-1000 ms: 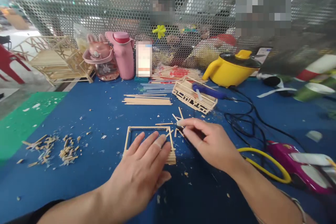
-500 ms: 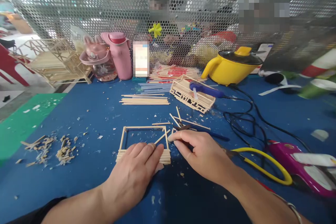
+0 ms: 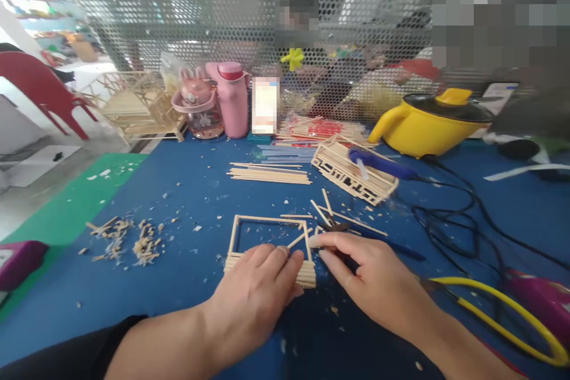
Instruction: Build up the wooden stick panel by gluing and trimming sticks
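Note:
In the head view, a rectangular frame of thin wooden sticks (image 3: 269, 219) lies flat on the blue table, with several sticks laid side by side along its near edge. My left hand (image 3: 258, 285) rests over that near edge, its fingers closed together on the slats and holding the frame. At the frame's right side, my right hand (image 3: 351, 261) is closed in a pinch, its fingertips touching or nearly touching the side stick. What sits between those fingertips is hidden. A short stick (image 3: 299, 238) slants across the frame's right corner. Loose sticks (image 3: 327, 202) and a dark tool (image 3: 338, 227) lie just beyond my right hand.
A blue glue gun (image 3: 383, 164) lies on a slatted stick model (image 3: 338, 169), its black cable running right. Yellow-handled cutters (image 3: 503, 303) lie beside my right forearm. Stick scraps (image 3: 146, 243) lie left. A yellow pot (image 3: 427, 127) and pink bottle (image 3: 234, 101) stand behind.
The camera view has turned left, so everything appears further right. Both hands keep nearly the same place at the frame, and their grip looks unchanged.

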{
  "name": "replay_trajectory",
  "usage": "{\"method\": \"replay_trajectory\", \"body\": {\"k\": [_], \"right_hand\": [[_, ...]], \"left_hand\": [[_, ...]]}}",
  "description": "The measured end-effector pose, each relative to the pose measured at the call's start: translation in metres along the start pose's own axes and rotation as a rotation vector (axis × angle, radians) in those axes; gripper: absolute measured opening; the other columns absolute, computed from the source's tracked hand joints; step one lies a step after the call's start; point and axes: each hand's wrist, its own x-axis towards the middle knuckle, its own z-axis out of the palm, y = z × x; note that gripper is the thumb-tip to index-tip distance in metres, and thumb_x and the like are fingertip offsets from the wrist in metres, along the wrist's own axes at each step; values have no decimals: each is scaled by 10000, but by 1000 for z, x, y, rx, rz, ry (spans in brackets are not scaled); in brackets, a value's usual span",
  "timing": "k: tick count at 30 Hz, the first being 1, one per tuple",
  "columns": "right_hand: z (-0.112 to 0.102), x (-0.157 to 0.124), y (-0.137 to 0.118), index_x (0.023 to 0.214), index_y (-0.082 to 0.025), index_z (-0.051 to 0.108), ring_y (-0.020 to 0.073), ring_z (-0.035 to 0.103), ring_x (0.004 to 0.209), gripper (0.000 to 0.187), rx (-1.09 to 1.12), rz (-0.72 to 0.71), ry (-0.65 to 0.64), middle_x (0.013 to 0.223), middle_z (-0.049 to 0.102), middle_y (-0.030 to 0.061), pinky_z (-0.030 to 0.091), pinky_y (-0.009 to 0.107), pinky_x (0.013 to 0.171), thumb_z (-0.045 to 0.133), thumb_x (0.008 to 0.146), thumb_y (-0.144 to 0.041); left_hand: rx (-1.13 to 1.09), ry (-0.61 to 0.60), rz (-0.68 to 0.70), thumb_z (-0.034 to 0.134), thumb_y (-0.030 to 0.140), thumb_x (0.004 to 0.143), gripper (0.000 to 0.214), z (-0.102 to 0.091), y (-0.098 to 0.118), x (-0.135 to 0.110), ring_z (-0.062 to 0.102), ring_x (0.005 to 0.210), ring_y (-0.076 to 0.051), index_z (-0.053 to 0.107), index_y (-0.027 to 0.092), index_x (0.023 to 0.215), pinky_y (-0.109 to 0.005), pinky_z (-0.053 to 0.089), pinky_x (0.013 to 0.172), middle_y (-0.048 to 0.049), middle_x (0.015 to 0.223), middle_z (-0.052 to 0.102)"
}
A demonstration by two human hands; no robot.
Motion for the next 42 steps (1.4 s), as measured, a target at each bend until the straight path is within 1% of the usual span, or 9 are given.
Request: {"method": "replay_trajectory", "body": {"k": [3, 9, 21, 25, 29, 34, 39, 41, 42], "right_hand": [[2, 2, 3, 968, -273, 672, 171, 691, 881, 214, -36, -7, 21, 955, 744, -4, 532, 282, 810, 489, 875, -214], [4, 2, 4, 973, -277, 675, 179, 699, 871, 196, -77, -15, 43, 940, 748, -9, 547, 279, 803, 511, 870, -250], [2, 2, 0, 957, -269, 669, 156, 682, 867, 193, 19, 22, 16, 937, 739, -13, 515, 263, 810, 506, 871, -210], [1, 3, -8, 812, -254, 636, 120, 625, 663, 119, 109, 123, -52, 739, 686, -43, 488, 214, 633, 529, 863, -258], [4, 4, -14, 675, -229, 571, 110, 523, 542, 188, 161, 226, -103, 574, 560, -55, 409, 213, 507, 536, 849, -292], [4, 5, -11, 753, -214, 592, 123, 545, 599, 191, 367, 321, -66, 628, 575, -32, 442, 223, 558, 523, 861, -357], [2, 5, -6, 835, -208, 591, 122, 522, 553, 263, 436, 377, 17, 620, 554, -28, 447, 237, 541, 486, 877, -445], [2, 3, -5, 823, -210, 578, 119, 514, 535, 257, 417, 390, -15, 612, 550, -31, 434, 231, 509, 494, 871, -448], [3, 3, -6, 811, -213, 568, 118, 513, 527, 253, 406, 397, -34, 606, 544, -33, 430, 227, 492, 493, 871, -447]], "left_hand": [[-36, -33, -47, 452, 238, 934, 340, -6, 0, 3, 590, 907, -235, 457, 112, 1249, -389, 547, 796, -99, 1081, 625], [-86, -111, -106, 427, 254, 947, 157, -12, 0, 6, 574, 810, -205, 558, 173, 915, -356, 535, 735, -44, 918, 621], [-173, -91, -117, 432, 252, 952, 167, -10, -2, 6, 599, 844, -209, 573, 171, 991, -360, 535, 759, -56, 929, 642], [-198, -82, -108, 438, 232, 947, 166, -10, -1, 4, 611, 864, -220, 576, 167, 1014, -376, 542, 766, -63, 958, 653], [-194, -70, -102, 441, 224, 945, 166, -7, -3, 4, 623, 878, -225, 580, 173, 1019, -388, 550, 770, -67, 972, 661], [-198, 25, -76, 452, 208, 937, 218, -4, -2, 2, 617, 986, -224, 532, 157, 1133, -381, 541, 851, -101, 1105, 643], [-213, 224, -8, 527, 225, 896, 383, -33, -6, -8, 473, 1251, -253, 436, 185, 1266, -472, 344, 1088, -109, 1275, 569], [-275, 373, -165, 516, 220, 895, 344, -49, -18, -13, 554, 1147, -225, 467, 222, 1235, -448, 389, 1050, -75, 1181, 615], [-344, 440, -349, 494, 228, 906, 296, -55, -26, -15, 603, 1041, -196, 485, 231, 1202, -384, 478, 950, -57, 1103, 632]]}}
